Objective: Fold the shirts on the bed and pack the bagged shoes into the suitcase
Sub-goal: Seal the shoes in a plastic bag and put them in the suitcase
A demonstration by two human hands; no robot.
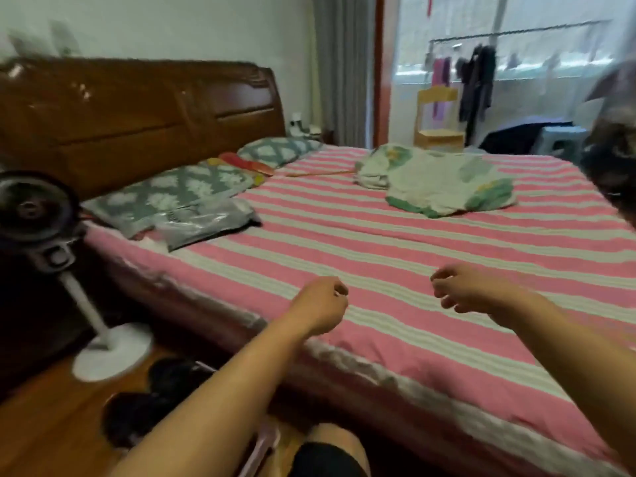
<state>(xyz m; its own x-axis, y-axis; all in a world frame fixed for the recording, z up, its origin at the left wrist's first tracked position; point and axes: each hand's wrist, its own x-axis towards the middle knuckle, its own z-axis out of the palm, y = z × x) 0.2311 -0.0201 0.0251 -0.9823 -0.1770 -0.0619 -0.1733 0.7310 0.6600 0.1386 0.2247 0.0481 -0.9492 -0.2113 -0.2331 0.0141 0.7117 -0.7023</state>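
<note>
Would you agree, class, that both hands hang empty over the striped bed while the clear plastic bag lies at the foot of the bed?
Not quite. The head view shows the clear plastic bag up by the pillows near the headboard, not at the foot. The left hand and right hand do hang empty over the striped bed.

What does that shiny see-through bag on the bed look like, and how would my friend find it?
Start at the brown wooden headboard and come down to the two grey-and-white patterned pillows. The clear plastic bag lies flat on the pink striped sheet, against the nearer pillow, by the bed's edge. It alone is glossy and see-through, with something dark inside.
</note>
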